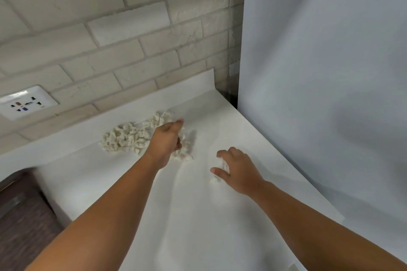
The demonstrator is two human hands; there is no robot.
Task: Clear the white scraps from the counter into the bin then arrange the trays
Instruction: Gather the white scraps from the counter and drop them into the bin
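Note:
A heap of white scraps lies on the white counter close to the back wall. My left hand is at the right end of the heap, its fingers curled round some of the scraps. A little to the right, my right hand rests on the counter with fingers and thumb curled round a few loose white scraps. One small scrap lies just under its thumb. No bin and no trays are in view.
A white brick wall with a wall socket runs behind the counter. A tall pale grey panel stands along the counter's right edge. A dark wooden surface lies lower at the left.

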